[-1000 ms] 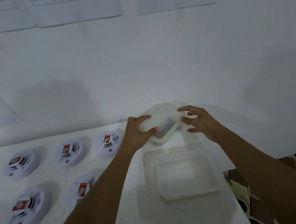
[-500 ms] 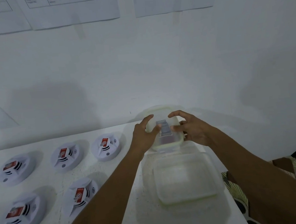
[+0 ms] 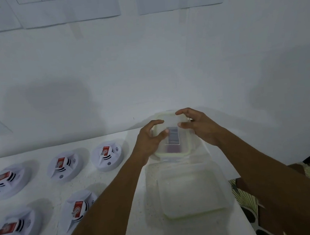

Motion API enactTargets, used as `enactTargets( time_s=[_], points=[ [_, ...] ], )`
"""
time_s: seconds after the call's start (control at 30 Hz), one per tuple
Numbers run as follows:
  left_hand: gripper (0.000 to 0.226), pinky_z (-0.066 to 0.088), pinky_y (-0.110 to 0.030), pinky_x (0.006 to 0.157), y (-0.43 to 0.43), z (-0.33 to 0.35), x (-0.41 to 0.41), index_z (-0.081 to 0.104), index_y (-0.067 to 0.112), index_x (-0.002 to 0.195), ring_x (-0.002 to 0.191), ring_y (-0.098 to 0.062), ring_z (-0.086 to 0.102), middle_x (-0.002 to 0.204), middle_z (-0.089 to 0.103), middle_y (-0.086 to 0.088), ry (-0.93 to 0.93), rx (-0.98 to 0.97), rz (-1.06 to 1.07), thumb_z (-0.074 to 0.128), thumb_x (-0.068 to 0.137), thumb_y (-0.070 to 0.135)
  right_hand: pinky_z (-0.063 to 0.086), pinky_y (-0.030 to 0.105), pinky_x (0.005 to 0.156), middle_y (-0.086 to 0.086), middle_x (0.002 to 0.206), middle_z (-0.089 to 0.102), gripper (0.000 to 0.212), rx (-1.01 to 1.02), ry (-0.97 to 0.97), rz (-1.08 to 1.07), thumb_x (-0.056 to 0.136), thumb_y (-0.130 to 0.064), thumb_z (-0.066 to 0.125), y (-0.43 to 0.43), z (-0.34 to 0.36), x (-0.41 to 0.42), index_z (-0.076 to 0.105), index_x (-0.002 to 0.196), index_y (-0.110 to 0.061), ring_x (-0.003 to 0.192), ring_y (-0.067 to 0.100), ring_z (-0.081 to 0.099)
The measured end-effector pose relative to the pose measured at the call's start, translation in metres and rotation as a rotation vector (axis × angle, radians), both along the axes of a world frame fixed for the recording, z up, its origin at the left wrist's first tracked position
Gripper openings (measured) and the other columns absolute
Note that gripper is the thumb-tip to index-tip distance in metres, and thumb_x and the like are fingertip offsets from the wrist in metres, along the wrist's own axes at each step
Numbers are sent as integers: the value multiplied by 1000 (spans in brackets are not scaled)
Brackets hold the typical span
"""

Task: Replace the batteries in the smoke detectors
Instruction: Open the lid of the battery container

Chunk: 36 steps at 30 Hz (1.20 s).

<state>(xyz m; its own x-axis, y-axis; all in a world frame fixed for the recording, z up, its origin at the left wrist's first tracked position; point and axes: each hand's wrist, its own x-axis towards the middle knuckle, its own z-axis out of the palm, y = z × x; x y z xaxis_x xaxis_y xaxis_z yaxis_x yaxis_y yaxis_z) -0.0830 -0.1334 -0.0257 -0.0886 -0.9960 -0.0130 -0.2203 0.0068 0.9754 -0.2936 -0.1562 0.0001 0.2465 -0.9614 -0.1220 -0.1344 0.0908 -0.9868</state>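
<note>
- Now both hands are on the small box (image 3: 174, 153), a translucent one with a pale green rim, held at the far edge of the surface (image 3: 43, 190) close to the wall (image 3: 145, 70).
- One second ago only the left hand (image 3: 148, 139) gripped it, with the box tipped on its side. The box has since been turned so its broad face looks up at the camera.
- The left hand's fingers curl round the box's left side, and its thumb presses on the top.
- The right hand (image 3: 199, 128) hovered spread open beside the box a second ago. Half a second ago it had closed in, and it now grips the far right corner, fingers curled over the edge and thumb on the top.
- A dark battery (image 3: 173, 138) shows through the plastic between the two thumbs.
- Whether the box rests on the surface or is lifted cannot be told.
- The larger container (image 3: 189, 194) lies where it was, just nearer than the box.
- Five white smoke detectors (image 3: 107, 155), each showing a red battery, sit unmoved in two rows to the left.
</note>
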Motion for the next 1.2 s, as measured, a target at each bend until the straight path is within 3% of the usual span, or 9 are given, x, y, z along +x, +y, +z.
enactTargets(
  time_s=[0.13, 0.27, 0.33, 0.47, 0.6, 0.77, 0.97, 1.1, 1.2],
  points=[
    [43, 40, -37, 108, -3, 4, 5, 62, 41, 120, 127, -13, 47, 131, 56, 16, -71, -11, -39, 73, 79, 49, 55, 38, 83, 1, 118, 65, 27, -29, 165, 52, 84, -13, 75, -5, 9, -2, 68, 108, -24, 102, 29, 61],
    [55, 49, -25, 82, -6, 14, 21, 52, 46, 132, 106, -15, 58, 121, 53, 4, -144, 18, 6, 71, 81, 51, 54, 29, 73, 1, 100, 63, 38, -82, 330, -59, 79, -33, 81, 6, 10, -6, 65, 113, -37, 89, 20, 61],
    [53, 48, -24, 78, -1, 12, 30, 49, 47, 133, 101, -15, 59, 123, 53, 2, -151, 28, 43, 68, 84, 48, 50, 23, 70, -5, 86, 60, 43, -155, 442, -163, 75, -45, 80, 19, 3, -7, 64, 114, -39, 79, 12, 58],
    [55, 59, -34, 77, 25, -1, 36, 49, 41, 134, 98, -19, 63, 122, 55, -1, -81, 48, 102, 71, 84, 43, 52, 26, 75, -7, 86, 63, 44, -185, 472, -313, 73, -55, 78, 44, -7, -14, 63, 111, -40, 80, 8, 61],
    [50, 57, -31, 59, 49, -7, 26, 54, 29, 131, 74, -21, 68, 110, 63, -9, 98, 105, 223, 71, 85, 36, 49, 25, 69, 2, 67, 63, 36, -173, 419, -328, 78, -45, 78, 56, -8, -23, 66, 109, -33, 68, 15, 69],
    [41, 53, -26, 47, 46, 8, 22, 58, 19, 125, 58, -15, 64, 97, 64, -15, 23, 0, 319, 71, 87, 28, 54, 34, 78, -2, 101, 61, 30, -161, 373, -255, 78, -39, 80, 57, -3, -24, 68, 105, -34, 91, 16, 59],
    [40, 58, -30, 57, 50, 21, 33, 62, 22, 120, 82, -29, 66, 108, 59, -15, -3, -7, 186, 76, 82, 24, 45, 21, 70, -2, 107, 62, 24, -173, 328, -247, 82, -32, 78, 65, 7, -21, 69, 104, -31, 89, 11, 57],
    [37, 59, -33, 62, 57, 31, 36, 61, 24, 123, 88, -29, 67, 111, 59, -15, 90, -25, 198, 71, 88, 20, 46, 22, 70, -3, 105, 67, 22, -222, 327, -254, 85, -33, 75, 68, 24, -22, 68, 106, -35, 84, 8, 59],
    [40, 60, -35, 65, 59, 43, 36, 56, 27, 129, 90, -27, 68, 111, 60, -12, 149, -79, 228, 65, 92, 16, 48, 26, 78, -6, 106, 70, 32, -284, 306, -266, 90, -34, 68, 71, 40, -23, 58, 119, -44, 89, 13, 65]
  ],
)
